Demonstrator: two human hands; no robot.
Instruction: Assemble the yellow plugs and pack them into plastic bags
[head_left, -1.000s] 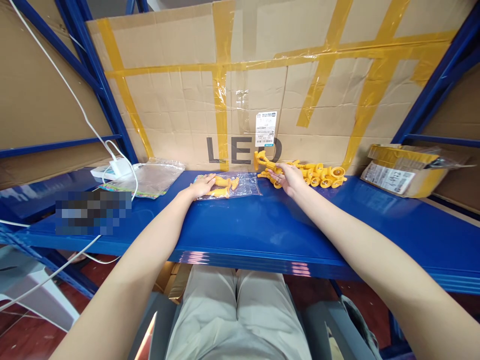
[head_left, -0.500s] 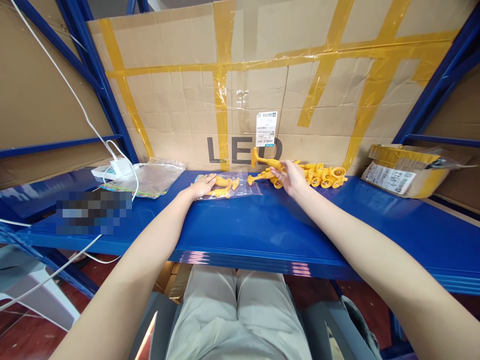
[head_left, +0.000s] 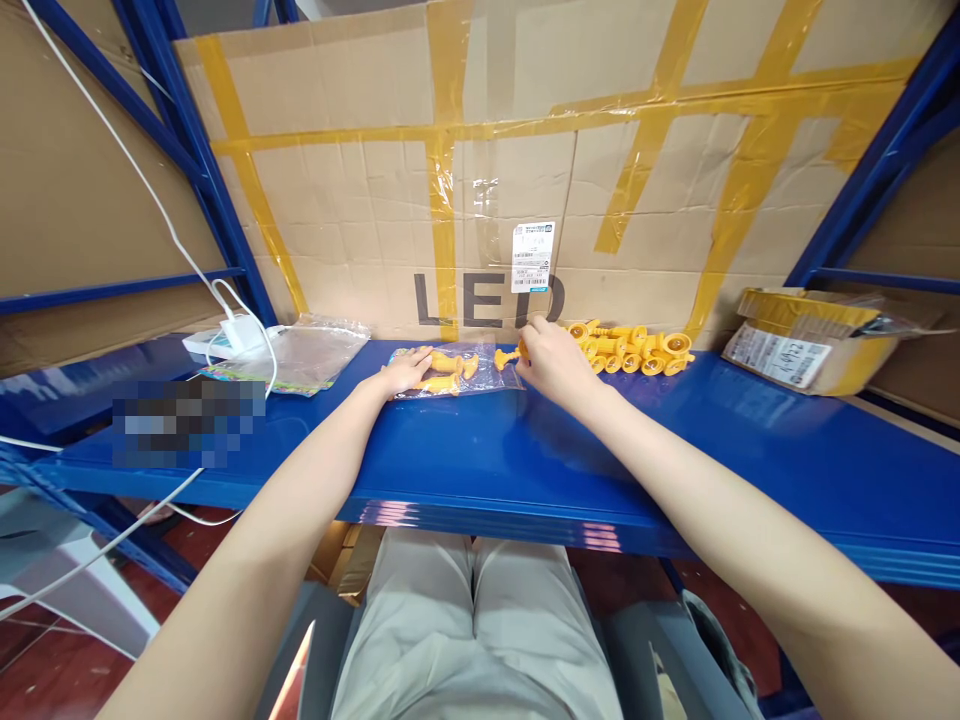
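My left hand (head_left: 406, 374) lies with fingers stretched out on a clear plastic bag (head_left: 487, 379). Inside or under its film are yellow plastic pieces (head_left: 448, 364) with flared ends. My right hand (head_left: 553, 360) is at the bag's right end, its fingers closed on a yellow plastic piece (head_left: 504, 358) whose flared end points left. The back of the hand hides most of its grip. Right behind it lies a pile of similar yellow pieces (head_left: 631, 350), several with round cup-like ends facing me.
A large taped carton (head_left: 360, 220) stands behind the blue shelf (head_left: 480, 450). At left are a flat clear packet (head_left: 319, 355), a white plug (head_left: 241, 337) with a cable, and a blurred-out dark item (head_left: 187, 415). An opened small carton (head_left: 810, 345) sits at right.
My right hand has moved left from the pile to the bag's right end, turning over with fingers downward. The piece that stuck up from it is lowered. My left hand stays put.
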